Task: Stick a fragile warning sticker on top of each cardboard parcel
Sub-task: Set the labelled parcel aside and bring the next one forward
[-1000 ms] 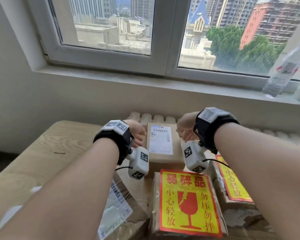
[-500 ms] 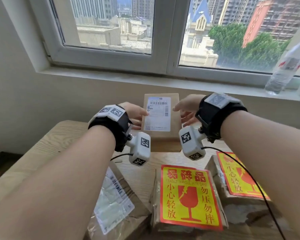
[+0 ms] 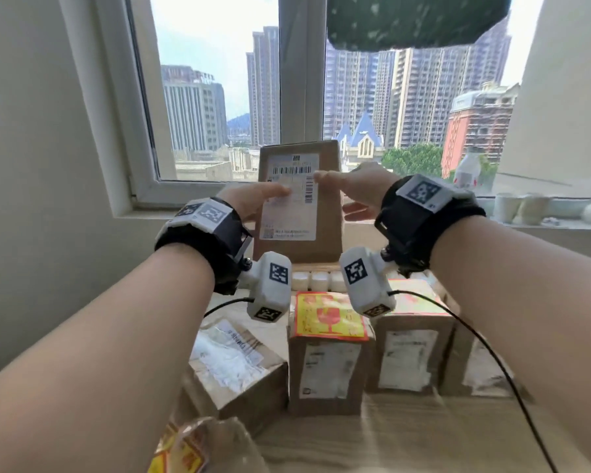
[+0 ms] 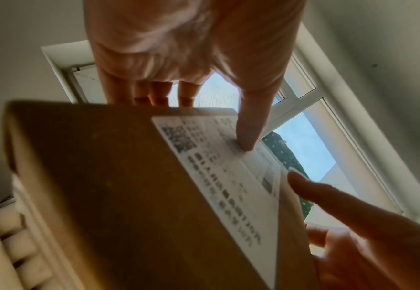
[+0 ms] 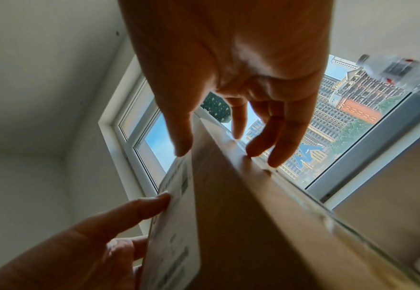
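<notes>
While I am lifting this cardboard parcel [image 3: 299, 203] up in front of the window [image 3: 219, 97], clear of the tabletop [image 3: 406, 435], I am pinching it from both sides. Starting at the left, my left hand [image 3: 253, 203] is clamping it, thumb pressing the white shipping label [image 3: 291, 213] and fingers wrapping behind. On the right, my right hand [image 3: 359, 194] is holding the other edge the same way, thumb in front, fingers behind.

Below, along the far edge of the tabletop, an unstickered box [image 3: 236, 363] is sitting at the left, then a box wearing a fragile sticker [image 3: 328, 314], then another stickered one [image 3: 413, 346].

I judge I am still fetching the next parcel; it needs setting down flat, then a fresh sticker pressed on top.
</notes>
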The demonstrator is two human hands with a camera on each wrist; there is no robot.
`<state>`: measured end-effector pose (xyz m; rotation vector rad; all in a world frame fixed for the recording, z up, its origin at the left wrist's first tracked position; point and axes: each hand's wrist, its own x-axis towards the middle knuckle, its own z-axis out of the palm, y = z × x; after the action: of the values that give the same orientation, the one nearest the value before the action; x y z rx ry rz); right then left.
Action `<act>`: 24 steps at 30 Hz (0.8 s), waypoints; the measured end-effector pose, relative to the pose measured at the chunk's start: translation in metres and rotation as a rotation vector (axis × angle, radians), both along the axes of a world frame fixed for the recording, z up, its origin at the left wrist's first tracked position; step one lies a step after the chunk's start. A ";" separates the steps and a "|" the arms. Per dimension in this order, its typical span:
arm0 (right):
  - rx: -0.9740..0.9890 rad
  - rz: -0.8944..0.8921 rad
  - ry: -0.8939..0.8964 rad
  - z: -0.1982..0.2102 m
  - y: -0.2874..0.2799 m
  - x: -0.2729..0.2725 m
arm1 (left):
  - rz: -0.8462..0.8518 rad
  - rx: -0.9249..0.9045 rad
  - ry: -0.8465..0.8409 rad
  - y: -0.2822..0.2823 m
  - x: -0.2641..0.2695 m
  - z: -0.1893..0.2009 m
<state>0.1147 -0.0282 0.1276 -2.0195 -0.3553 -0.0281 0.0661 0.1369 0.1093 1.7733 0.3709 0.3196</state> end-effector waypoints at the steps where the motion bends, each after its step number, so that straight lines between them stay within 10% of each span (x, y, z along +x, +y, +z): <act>1: 0.007 -0.012 -0.020 -0.001 -0.007 -0.012 | -0.020 -0.011 -0.012 -0.006 -0.014 -0.001; 13: 0.000 0.173 0.233 -0.037 -0.126 -0.117 | -0.429 -0.078 0.019 -0.046 -0.109 -0.043; 18: 0.014 0.220 0.234 -0.094 -0.166 -0.107 | -0.276 0.578 0.096 -0.057 -0.079 -0.067; 24: -0.012 0.371 0.322 -0.155 -0.188 -0.074 | -0.329 0.850 0.323 -0.059 -0.024 -0.115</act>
<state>0.0402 -0.2158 -0.0278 -1.9005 -0.5163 0.5247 0.0426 0.0782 -0.0052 2.6915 0.1615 -0.0747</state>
